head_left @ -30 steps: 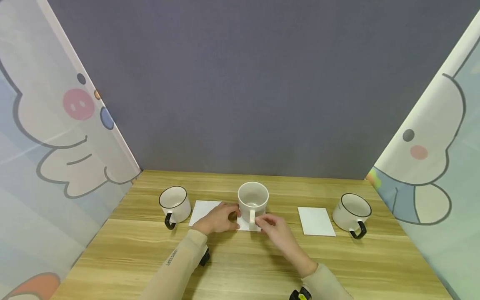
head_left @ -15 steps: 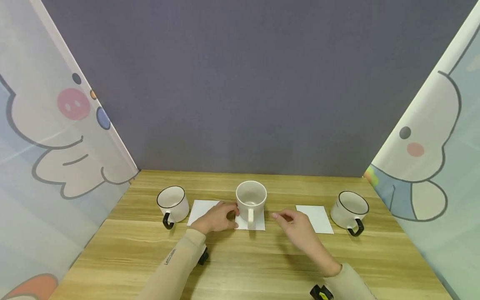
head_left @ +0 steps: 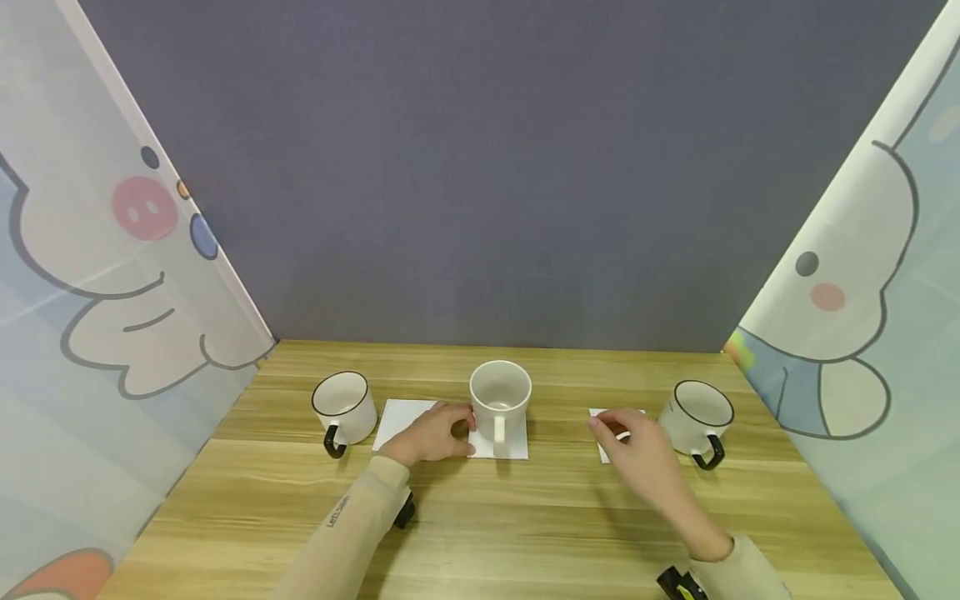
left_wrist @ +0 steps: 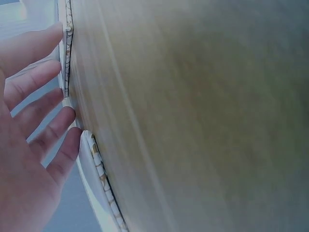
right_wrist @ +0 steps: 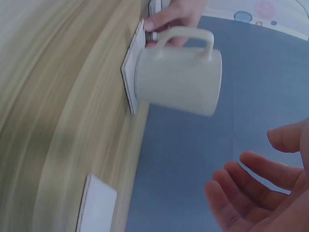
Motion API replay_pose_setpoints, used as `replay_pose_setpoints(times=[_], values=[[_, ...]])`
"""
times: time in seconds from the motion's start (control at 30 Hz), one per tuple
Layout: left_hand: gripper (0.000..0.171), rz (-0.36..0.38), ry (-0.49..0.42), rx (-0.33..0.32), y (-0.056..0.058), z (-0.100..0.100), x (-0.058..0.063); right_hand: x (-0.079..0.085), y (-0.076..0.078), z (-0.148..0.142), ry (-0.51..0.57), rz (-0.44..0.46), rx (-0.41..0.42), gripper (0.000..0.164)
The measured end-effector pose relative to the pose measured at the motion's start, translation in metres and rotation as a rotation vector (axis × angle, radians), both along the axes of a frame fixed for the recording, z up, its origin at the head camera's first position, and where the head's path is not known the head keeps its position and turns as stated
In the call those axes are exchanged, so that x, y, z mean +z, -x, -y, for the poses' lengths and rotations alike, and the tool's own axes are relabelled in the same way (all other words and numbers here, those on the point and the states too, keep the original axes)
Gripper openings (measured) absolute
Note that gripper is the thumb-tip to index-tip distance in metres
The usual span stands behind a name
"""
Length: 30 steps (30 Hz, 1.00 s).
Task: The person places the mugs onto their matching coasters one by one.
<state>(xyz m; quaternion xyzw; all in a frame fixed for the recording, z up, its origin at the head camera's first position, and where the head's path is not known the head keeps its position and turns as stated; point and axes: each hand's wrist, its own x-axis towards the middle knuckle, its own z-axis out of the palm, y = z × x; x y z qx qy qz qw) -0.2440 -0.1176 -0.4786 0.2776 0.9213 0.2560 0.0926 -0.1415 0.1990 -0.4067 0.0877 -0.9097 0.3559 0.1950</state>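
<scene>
The middle mug [head_left: 500, 400] stands on the middle coaster [head_left: 514, 449]. Over to its left lie the left coaster [head_left: 397, 418], then the left mug [head_left: 354, 423]; to its right, the right coaster [right_wrist: 99, 205], then the right mug [head_left: 684, 432].

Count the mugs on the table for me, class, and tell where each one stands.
3: the left black-rimmed mug, just left of the left white square; the plain white mug, on the middle white square; and the right black-rimmed mug, farthest right.

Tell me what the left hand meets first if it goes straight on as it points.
Probably the white-handled mug, right in front of the left hand; the head view leaves unclear whether they touch.
</scene>
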Motion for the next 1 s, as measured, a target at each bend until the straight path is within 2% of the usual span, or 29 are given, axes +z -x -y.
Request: replay_pose_setpoints(times=[0.3, 0.6, 0.83, 1.0], values=[[0.027, -0.004, -0.004, -0.011, -0.001, 0.0, 0.001, 0.007, -0.012, -0.028, -0.075, -0.111, -0.072, 0.012], [0.027, 0.005, -0.009, 0.002, -0.003, 0.0, 0.006, 0.013, -0.016, -0.049, -0.086, -0.145, -0.124, 0.014], [0.027, -0.028, -0.008, -0.022, 0.0, -0.001, 0.003, 0.007, -0.016, -0.067, -0.101, -0.19, -0.167, 0.008], [0.028, -0.027, 0.007, -0.029, 0.0, -0.001, 0.002, 0.0, -0.019, -0.079, -0.108, -0.17, -0.222, 0.01]])
